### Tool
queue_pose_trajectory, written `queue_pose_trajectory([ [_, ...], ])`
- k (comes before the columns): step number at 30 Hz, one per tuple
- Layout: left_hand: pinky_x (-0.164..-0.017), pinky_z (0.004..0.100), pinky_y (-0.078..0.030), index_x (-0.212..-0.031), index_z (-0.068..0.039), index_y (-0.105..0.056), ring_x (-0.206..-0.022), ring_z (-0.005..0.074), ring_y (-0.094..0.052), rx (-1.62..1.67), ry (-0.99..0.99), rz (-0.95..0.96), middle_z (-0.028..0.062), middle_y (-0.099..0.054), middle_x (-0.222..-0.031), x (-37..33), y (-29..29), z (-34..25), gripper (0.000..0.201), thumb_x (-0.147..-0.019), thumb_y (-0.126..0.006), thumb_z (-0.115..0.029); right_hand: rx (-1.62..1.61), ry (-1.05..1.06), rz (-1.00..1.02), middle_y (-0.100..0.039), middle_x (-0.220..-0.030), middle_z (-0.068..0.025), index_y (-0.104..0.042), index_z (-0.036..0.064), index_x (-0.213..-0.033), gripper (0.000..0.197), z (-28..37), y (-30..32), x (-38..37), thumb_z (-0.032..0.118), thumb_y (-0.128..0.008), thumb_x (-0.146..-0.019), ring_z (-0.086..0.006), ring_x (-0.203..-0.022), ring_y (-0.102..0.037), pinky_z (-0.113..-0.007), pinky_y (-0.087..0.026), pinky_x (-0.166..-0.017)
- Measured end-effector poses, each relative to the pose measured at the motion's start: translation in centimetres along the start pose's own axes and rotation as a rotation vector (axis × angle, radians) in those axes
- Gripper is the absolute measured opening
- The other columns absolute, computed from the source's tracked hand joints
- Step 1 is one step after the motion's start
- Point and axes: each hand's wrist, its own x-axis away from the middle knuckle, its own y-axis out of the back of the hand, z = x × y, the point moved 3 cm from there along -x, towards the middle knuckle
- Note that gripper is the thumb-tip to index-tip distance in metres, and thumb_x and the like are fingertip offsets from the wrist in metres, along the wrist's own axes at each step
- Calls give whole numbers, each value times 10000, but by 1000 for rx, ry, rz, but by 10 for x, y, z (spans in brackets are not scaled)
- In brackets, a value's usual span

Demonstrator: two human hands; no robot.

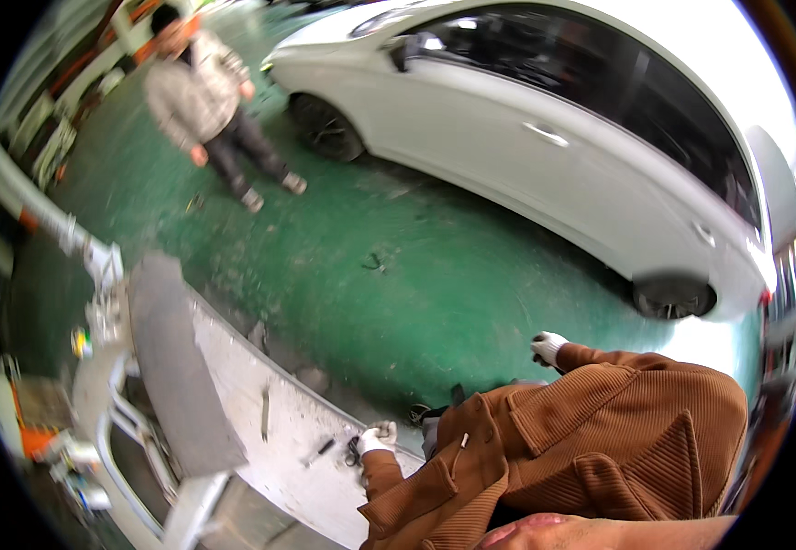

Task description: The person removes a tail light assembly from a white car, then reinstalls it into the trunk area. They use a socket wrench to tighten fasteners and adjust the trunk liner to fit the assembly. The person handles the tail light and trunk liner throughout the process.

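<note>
Left gloved hand (375, 441) clamped on dark small tool at grey car bumper panel (279, 431).
Mid-fastening, probably; right gloved hand (547, 347) (grip unclear) hung apart, steadying needed next.

A brown ribbed corduroy jacket (600, 440) fills the lower right of the frame, its wide collar and lapel folded open toward the bottom centre. Both sleeves are the same ribbed brown cloth. A white work glove covers the left hand (375, 440) and another covers the right hand (547, 346).

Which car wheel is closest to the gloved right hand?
The rear wheel, just above the right hand; the front wheel sits far off, upper left.
</note>
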Motion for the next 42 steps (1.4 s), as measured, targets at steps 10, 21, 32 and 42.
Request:
queue_pose_trajectory([
  [10, -1051, 503, -597, -1275, -37, -639, -1164, 327, -707, -713, 264, 996, 168, -716, -1231, 181, -303, 328, 210, -1108, -597, -157, -540, 525, 217, -761, -1121, -59, -654, 82, -1445, 470, -63, 114, 149, 372, -638, -1076, -149, -905, -676, -333, -581, -838],
  [21, -962, 408, -614, -1295, -93, -668, -1062, 229, -712, -1471, 695, 1083, 84, -737, -1192, 326, -316, 773, 238, -1064, -686, -147, -1512, 532, -356, -687, -1107, -64, -452, 64, -1609, 621, -315, 309, 225, 281, -642, -1060, -102, -709, -522, -267, -467, -641],
  [32, -903, 375, -600, -1327, -15, -584, -1043, 234, -699, -1690, 1077, 1415, 153, -701, -1205, 392, -293, 1171, 246, -1113, -607, -133, -2223, 576, -800, -696, -836, -85, -461, 51, -1552, 536, -542, 537, 248, 152, -614, -1048, -127, -572, -553, -255, -454, -533],
  [42, -898, 314, -571, -1321, 44, -636, -1003, 149, -672, -2190, 869, 1913, 112, -716, -1220, 473, -251, 1450, 291, -1060, -653, -83, -2316, 560, -1123, -712, -913, -99, -497, 24, -1509, 436, -728, 679, 268, 202, -544, -1113, -140, -684, -648, -236, -516, -545],
])
